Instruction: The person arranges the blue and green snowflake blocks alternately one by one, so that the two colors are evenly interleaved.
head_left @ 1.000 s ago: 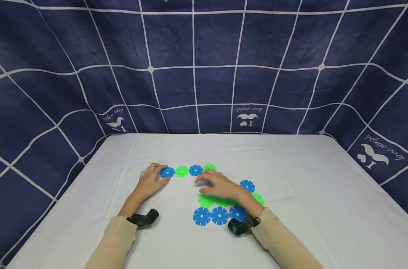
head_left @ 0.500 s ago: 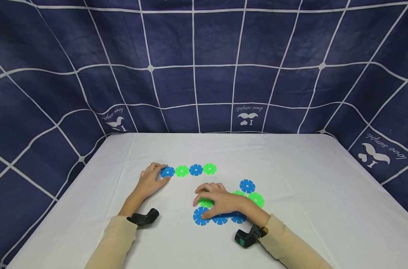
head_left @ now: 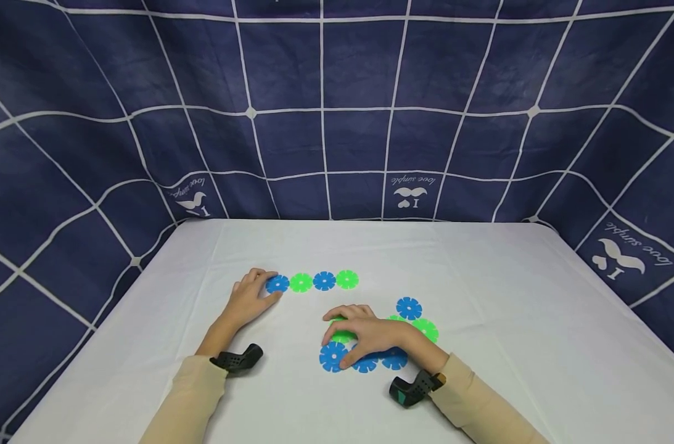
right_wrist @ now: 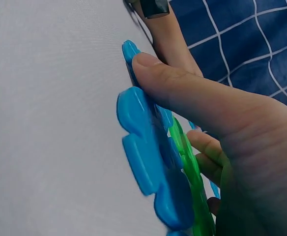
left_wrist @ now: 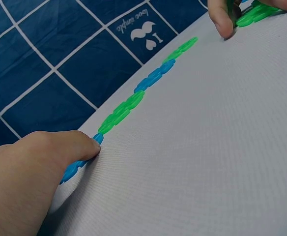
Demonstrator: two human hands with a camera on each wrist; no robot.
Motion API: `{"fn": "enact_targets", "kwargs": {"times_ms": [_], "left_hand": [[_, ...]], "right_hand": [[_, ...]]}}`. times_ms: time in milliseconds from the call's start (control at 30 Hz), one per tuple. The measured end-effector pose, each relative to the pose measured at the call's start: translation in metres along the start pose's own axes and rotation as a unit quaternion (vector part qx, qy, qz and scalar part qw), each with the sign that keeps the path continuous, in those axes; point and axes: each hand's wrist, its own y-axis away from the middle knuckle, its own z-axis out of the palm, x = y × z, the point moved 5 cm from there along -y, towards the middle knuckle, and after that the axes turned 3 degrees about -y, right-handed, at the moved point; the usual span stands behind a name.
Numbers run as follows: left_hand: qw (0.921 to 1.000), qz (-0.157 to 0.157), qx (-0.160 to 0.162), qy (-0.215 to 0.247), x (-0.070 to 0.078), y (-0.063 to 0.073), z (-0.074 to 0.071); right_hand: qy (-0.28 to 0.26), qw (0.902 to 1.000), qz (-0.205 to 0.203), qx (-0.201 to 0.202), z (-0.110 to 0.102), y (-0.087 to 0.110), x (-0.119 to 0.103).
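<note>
Flat notched blue and green plastic discs, like snowflake building discs, lie on the white cloth. My left hand (head_left: 250, 299) holds the blue disc (head_left: 279, 283) at the row's left end, thumb and a finger at its edges. In the left wrist view the thumb (left_wrist: 87, 147) touches that blue disc (left_wrist: 71, 172). My right hand (head_left: 370, 333) arches over the nearer group, thumb at the edge of its leftmost blue disc (head_left: 331, 356) and a finger near its far edge. In the right wrist view the thumb (right_wrist: 156, 69) touches a blue disc (right_wrist: 129, 49); other fingers stand apart.
The row runs on with a green disc (head_left: 301, 282), a blue disc (head_left: 324, 280) and a green disc (head_left: 347, 279). Behind the right hand lie a blue disc (head_left: 409, 308) and a green disc (head_left: 425, 330). A dark blue checked curtain (head_left: 359, 142) rises behind the table.
My right hand has moved from near the row's right end toward me, over the nearer group; its thumb has slid to the leftmost blue disc's edge. The left hand stays put.
</note>
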Motion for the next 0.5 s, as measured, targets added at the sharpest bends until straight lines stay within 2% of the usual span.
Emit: {"fn": "enact_targets", "kwargs": {"times_ms": [500], "left_hand": [[1.0,-0.003,0.0,0.001,-0.0001,0.0014,-0.0009]], "right_hand": [[-0.016,0.9998,0.001,0.009,-0.0002,-0.0022,-0.0048]]}}
